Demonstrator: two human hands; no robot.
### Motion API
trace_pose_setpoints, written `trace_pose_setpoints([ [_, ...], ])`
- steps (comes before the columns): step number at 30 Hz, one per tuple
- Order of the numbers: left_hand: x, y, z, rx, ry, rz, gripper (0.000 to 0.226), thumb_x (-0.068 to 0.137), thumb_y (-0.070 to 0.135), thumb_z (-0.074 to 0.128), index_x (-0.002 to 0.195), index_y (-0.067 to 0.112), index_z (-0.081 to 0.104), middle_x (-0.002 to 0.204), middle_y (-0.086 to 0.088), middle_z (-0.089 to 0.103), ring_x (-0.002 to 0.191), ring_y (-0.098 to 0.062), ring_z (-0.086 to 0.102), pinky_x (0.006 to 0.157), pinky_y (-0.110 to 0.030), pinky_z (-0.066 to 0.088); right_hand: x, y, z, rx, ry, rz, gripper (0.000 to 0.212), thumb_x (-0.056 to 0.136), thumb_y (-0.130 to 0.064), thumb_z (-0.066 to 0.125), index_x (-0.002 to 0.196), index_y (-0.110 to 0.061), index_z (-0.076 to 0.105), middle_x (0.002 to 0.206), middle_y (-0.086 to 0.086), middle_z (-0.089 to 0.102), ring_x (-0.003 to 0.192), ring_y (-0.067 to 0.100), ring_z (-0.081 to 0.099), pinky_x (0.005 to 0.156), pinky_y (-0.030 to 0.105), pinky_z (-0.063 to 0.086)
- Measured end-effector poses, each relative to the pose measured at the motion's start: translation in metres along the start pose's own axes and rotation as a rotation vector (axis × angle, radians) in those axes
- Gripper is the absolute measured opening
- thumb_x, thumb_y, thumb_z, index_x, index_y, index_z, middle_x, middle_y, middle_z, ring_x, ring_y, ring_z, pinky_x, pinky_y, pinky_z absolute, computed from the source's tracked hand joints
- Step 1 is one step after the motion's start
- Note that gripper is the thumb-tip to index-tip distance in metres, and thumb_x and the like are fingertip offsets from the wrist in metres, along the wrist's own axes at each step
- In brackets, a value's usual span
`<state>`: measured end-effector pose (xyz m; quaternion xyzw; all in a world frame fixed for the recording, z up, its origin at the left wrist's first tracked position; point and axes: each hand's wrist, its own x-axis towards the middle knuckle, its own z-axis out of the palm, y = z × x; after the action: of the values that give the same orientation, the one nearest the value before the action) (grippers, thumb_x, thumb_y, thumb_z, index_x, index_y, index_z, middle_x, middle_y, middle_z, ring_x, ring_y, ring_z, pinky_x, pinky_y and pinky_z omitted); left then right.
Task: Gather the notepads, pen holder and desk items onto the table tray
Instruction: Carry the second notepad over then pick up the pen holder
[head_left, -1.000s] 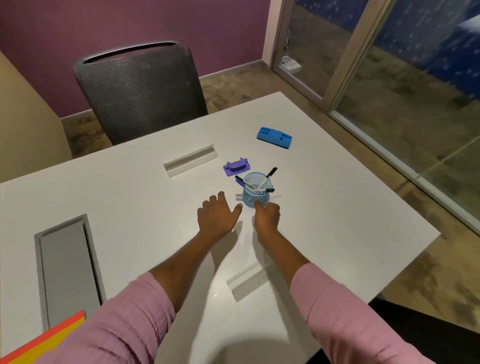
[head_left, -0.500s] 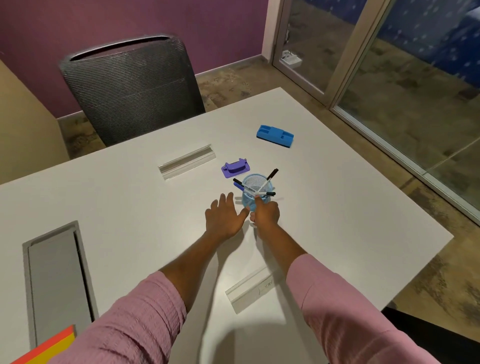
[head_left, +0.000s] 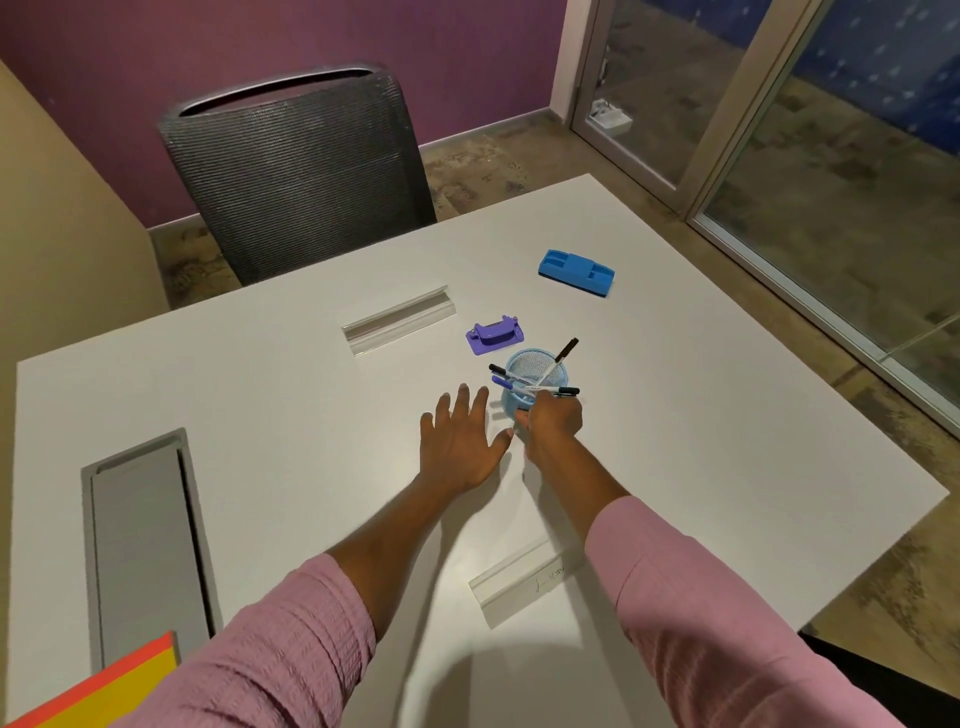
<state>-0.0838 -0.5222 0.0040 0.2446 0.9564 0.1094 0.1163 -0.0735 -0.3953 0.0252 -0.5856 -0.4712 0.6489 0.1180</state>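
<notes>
Nearest the viewer, at the lower left edge, lies an orange-and-yellow notepad (head_left: 111, 686), just beside a grey recessed panel (head_left: 140, 545) set into the white desk (head_left: 727, 441). A clear name-plate stand (head_left: 519, 577) sits between the two pink sleeves (head_left: 270, 639). Further out, the left grip (head_left: 462, 441) lies flat on the desk, fingers straight and spread apart, holding nothing. Just beside it, the right grip (head_left: 553, 418) has its fingers curled against the near wall of the blue mesh pen holder (head_left: 535, 371), which stands upright at mid-desk with several pens (head_left: 566, 351) leaning out of it. Just behind the holder lies a purple desk item (head_left: 493, 334), then a second clear stand (head_left: 400, 319). A blue desk item (head_left: 576, 273) lies well apart toward the far right. A grey mesh chair (head_left: 296, 171) stands at the far edge.
</notes>
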Motion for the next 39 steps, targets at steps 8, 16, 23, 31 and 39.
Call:
trace_pose_setpoints([
  [8,-0.051,-0.047,-0.009,0.056,0.038,-0.08,0.073,0.09,0.064,0.029,0.15,0.025,0.016,0.159,-0.01,0.019,0.143,-0.034,0.021,0.111,-0.053,0.023,-0.046,0.01,0.011,-0.115,-0.075,-0.06,0.026,0.094,-0.011,0.054,0.118,-0.005,0.063,0.098,0.009,0.067,0.071,0.027,0.07,0.05,0.03,0.054],
  [16,-0.118,-0.112,-0.038,0.045,0.084,-0.234,0.074,0.09,0.062,0.034,0.151,0.023,0.016,0.158,-0.011,0.02,0.141,-0.034,0.025,0.111,-0.054,0.023,-0.123,0.048,0.038,-0.287,-0.236,-0.14,0.023,0.092,-0.012,0.052,0.109,-0.005,0.067,0.096,0.013,0.071,0.074,0.03,0.071,0.046,0.03,0.056],
  [23,-0.192,-0.181,-0.054,0.016,0.112,-0.385,0.071,0.09,0.062,0.035,0.151,0.026,0.02,0.158,-0.008,0.022,0.143,-0.033,0.023,0.114,-0.052,0.018,-0.196,0.096,0.077,-0.342,-0.382,-0.136,0.022,0.091,-0.008,0.052,0.108,-0.006,0.067,0.09,0.01,0.07,0.071,0.028,0.072,0.052,0.028,0.058],
  [31,-0.278,-0.255,-0.068,0.012,0.152,-0.574,0.073,0.088,0.064,0.029,0.15,0.027,0.021,0.157,-0.009,0.025,0.142,-0.034,0.025,0.114,-0.054,0.02,-0.273,0.157,0.124,-0.459,-0.531,-0.2,0.022,0.089,-0.007,0.048,0.098,-0.008,0.068,0.079,0.009,0.071,0.053,0.021,0.069,0.057,0.033,0.06],
  [39,-0.338,-0.304,-0.065,-0.032,0.155,-0.708,0.075,0.088,0.061,0.034,0.152,0.025,0.018,0.158,-0.009,0.024,0.143,-0.032,0.025,0.114,-0.053,0.02,-0.331,0.211,0.157,-0.582,-0.679,-0.244,0.02,0.095,-0.013,0.05,0.107,-0.007,0.065,0.093,0.014,0.072,0.061,0.024,0.068,0.05,0.029,0.053],
])
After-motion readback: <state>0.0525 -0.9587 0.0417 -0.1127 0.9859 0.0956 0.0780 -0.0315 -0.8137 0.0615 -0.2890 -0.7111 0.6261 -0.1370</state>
